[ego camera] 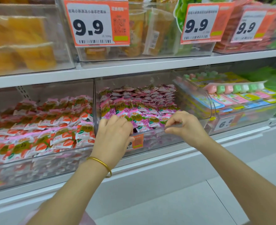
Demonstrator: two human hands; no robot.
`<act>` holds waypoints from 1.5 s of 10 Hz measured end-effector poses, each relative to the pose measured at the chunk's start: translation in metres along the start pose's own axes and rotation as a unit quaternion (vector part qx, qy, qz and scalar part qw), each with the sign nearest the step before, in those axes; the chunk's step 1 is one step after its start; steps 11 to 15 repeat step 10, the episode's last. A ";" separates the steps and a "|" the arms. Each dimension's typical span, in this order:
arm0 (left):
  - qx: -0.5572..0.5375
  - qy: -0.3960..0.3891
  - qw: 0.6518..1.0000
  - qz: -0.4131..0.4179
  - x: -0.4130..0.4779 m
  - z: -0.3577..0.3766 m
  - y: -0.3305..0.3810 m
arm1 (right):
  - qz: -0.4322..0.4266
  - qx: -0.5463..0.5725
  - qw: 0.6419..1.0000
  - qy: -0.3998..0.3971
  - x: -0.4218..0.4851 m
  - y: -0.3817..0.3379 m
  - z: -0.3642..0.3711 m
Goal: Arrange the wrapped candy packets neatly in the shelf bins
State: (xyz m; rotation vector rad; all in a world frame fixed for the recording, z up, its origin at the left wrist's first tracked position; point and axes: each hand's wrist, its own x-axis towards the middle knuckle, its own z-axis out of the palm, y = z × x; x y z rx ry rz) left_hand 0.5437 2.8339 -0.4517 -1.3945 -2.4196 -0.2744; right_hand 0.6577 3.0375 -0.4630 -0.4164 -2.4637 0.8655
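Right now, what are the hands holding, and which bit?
The middle clear bin, by its front rim: the right hand pinches the rim, and the left hand curls its fingers over it.

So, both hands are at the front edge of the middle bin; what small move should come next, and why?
Probably the left hand should press the front pink packets flat into rows while the right hand pinches the front rim steady: those packets lie tilted, whereas the rows behind look even.

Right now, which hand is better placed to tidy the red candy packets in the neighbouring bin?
Left. The left hand sits beside the red candy packets; the right hand pinches the middle bin's rim, farther away.
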 end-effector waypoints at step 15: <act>-0.086 -0.054 0.995 -0.022 -0.010 0.001 -0.004 | 0.016 -0.082 0.980 -0.180 0.010 -0.062 0.026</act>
